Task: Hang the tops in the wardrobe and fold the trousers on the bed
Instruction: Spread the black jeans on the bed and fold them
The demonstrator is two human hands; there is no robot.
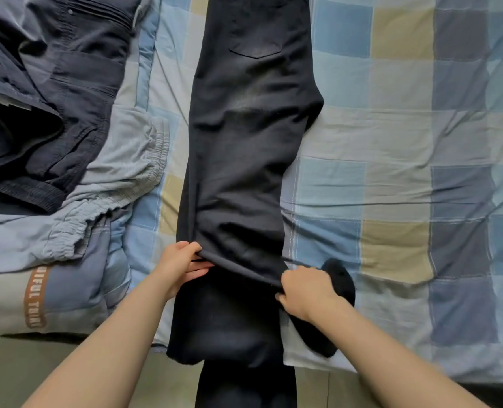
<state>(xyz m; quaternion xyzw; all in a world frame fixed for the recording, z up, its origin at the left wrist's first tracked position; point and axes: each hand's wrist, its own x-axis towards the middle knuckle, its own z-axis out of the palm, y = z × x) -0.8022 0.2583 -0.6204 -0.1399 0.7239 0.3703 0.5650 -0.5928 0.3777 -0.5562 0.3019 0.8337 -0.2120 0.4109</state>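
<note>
Checked bed (397, 136), garment (67, 290) lettered "TUIFUL THIN"

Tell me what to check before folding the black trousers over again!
1. Left hand holds the fold edge: ok, its fingers pinch the left end.
2. Right hand holds the fold edge: ok, it grips the right end.
3. Trousers lie flat and straight on the bed: mostly ok, with some creases around the middle.
4. Legs stacked evenly: cannot tell, only the top layer shows.
5. Room to fold away from you: ok, the checked cover on the right is bare; the clothes pile on the left lies close but off the trousers.
6. Bottom end on the bed: not ok, it hangs over the near edge.
</note>
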